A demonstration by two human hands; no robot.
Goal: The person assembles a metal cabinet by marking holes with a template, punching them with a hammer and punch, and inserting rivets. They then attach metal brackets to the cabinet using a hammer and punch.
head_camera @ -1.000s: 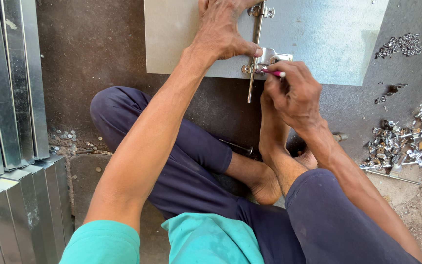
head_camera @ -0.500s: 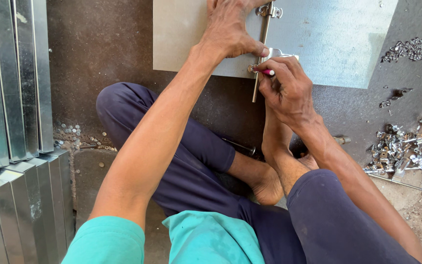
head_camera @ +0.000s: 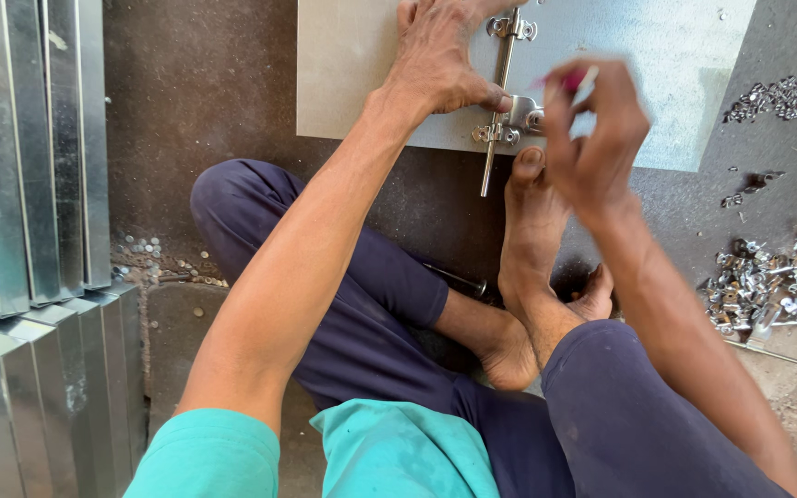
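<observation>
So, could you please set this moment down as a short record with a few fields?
Setting: person seated on a dark floor, legs folded, one foot at the sheet's near edge
Workpiece: flat metal sheet with a rod latch on brackets
Left hand: left hand pressed flat on the sheet, thumb at the latch
Right hand: right hand raised above the latch, pinching a small red-tipped tool
Right side: heap of loose metal fittings
Left side: stacked folded metal channels

Right hand (head_camera: 592,129): motion-blurred, pink tool (head_camera: 569,83) in it unidentifiable. Left hand (head_camera: 440,55): fingertips cut by top edge. Metal sheet (head_camera: 371,74): top cropped.
</observation>
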